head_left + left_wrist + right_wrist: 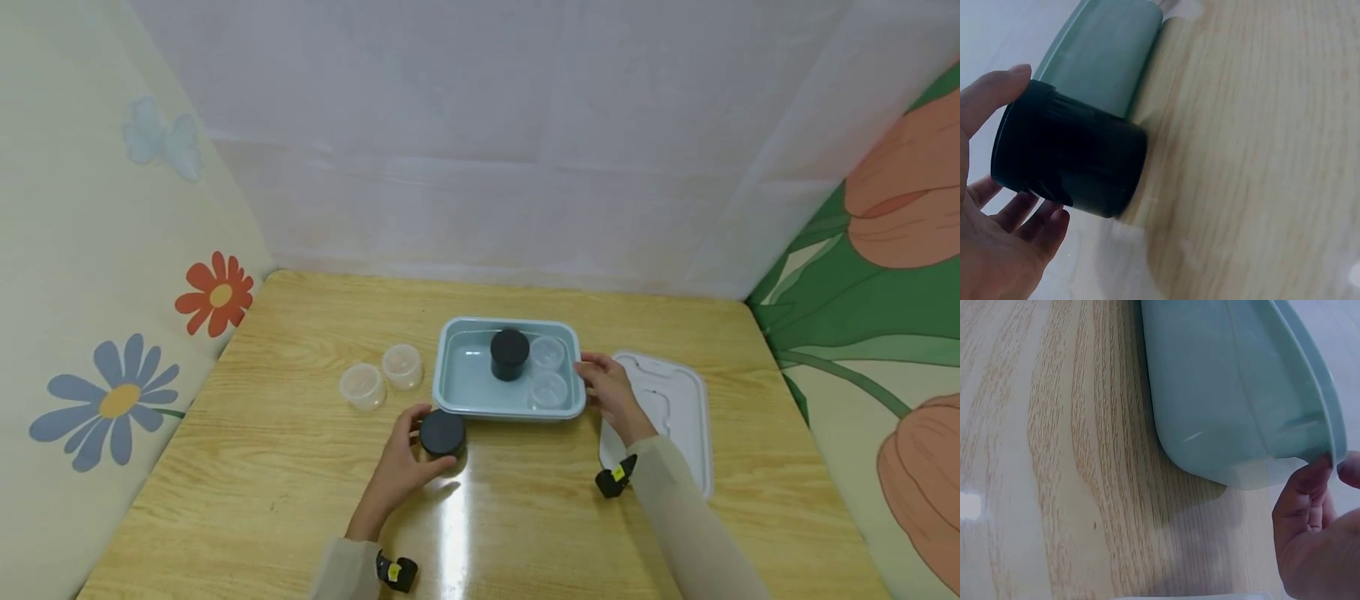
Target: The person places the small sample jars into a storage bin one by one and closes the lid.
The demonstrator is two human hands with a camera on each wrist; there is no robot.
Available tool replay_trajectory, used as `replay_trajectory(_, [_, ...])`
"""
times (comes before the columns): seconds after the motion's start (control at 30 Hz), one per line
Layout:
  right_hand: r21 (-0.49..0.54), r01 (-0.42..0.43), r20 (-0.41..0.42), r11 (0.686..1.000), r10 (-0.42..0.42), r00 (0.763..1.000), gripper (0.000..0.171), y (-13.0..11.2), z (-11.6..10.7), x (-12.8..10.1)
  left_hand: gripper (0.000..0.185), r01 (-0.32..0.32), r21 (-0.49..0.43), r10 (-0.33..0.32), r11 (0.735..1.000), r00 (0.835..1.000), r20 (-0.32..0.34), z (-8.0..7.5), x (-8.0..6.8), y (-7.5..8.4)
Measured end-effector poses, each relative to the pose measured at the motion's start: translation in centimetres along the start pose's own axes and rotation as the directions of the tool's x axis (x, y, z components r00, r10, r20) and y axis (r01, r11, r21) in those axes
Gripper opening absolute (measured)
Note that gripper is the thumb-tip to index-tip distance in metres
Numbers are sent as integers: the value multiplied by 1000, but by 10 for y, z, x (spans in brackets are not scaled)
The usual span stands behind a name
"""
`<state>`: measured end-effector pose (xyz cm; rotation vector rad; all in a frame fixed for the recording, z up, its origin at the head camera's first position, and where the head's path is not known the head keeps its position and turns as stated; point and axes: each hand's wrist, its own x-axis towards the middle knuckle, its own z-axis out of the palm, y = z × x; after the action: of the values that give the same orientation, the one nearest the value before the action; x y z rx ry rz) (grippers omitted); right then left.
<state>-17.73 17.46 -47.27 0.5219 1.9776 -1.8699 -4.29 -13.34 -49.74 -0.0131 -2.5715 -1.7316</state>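
Observation:
My left hand (403, 457) holds a black lidded jar (442, 433) between thumb and fingers, close to the front left corner of a light blue-green plastic box (468, 379). In the left wrist view the jar (1079, 153) is tilted in that frame, thumb on its lid side and fingers below. My right hand (611, 390) grips the box's right rim, thumb and fingers pinching the edge (1329, 425). Inside the box stand another black jar (510, 354) and two clear plastic cups (547, 390), which sit along the right side.
Two more clear cups (363, 387) stand on the wooden table (300, 467) left of the box. A white lid (678, 408) lies to the right, partly under the right forearm. A white cloth wall (480, 208) rises behind the table, with flower-printed panels at both sides.

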Motion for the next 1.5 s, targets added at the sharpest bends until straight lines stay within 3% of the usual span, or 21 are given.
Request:
replay_trajectory(0.1, [-3, 2, 4, 1000, -2, 1000, 45, 0, 0, -1, 81, -60, 41, 61, 997, 998, -25, 3, -1, -2])
replay_trajectory(0.2, [-2, 7, 5, 1000, -7, 1000, 45, 0, 0, -1, 79, -78, 55, 80, 995, 996, -38, 5, -1, -5])
replay_trajectory(0.4, [-5, 19, 3, 1000, -19, 1000, 45, 0, 1, -2, 76, 10, 31, -10, 999, 1000, -21, 5, 0, -1])
replay_trajectory(0.53, [-2, 19, 4, 1000, -19, 1000, 45, 0, 1, -2, 75, 27, 30, -26, 999, 999, -26, 5, -1, 0])
replay_trajectory(0.83, [0, 21, 1, 1000, -21, 1000, 44, -1, 0, -2, 73, 9, 53, -7, 999, 999, -35, 1, -5, -2])
replay_trajectory(1.5, [-22, 12, -10, 1000, -12, 1000, 45, -1, 1, 0, 73, -7, 68, 10, 998, 998, -58, -17, -7, 10])
